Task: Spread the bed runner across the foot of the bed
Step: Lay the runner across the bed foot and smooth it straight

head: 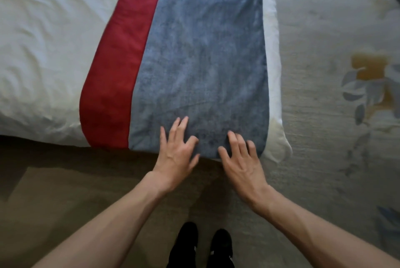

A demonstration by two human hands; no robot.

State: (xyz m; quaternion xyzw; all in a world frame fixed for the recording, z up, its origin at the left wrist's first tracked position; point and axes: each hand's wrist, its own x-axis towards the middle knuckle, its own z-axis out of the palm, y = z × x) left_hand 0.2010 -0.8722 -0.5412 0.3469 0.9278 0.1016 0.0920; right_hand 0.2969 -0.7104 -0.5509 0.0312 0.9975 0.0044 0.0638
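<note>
Clearly, from the head view, the bed runner (201,62) lies already laid out along the end of the bed (43,40), a blue plush-looking panel with a red band (116,68) down the side that faces the white duvet, and only a thin strip of white bedding shows between its other long edge and the patterned carpet (335,127). Its near short end sits at the bed's side edge, right in front of the person's black shoes (203,246); whether any of it drapes over that edge cannot be told. The left hand (176,151) and the right hand (242,159) both rest on this near end, side by side and a little apart, fingers (184,125) straight and fanned wide, palms down, holding nothing. I judge the cloth to be soft, limp and fairly light, with a napped blue face that should give the palms good grip, while the red band looks smoother and may slide more easily over the duvet. It will not push like a board; shoved from one end it would probably bunch, so flat palms sweeping outward suit smoothing, and for shifting it the better hold is a pinch at the two near corners or along the hem, pulled evenly so the red band stays straight. Faint soft folds show farther up the blue panel, so a little smoothing seems left to do
</note>
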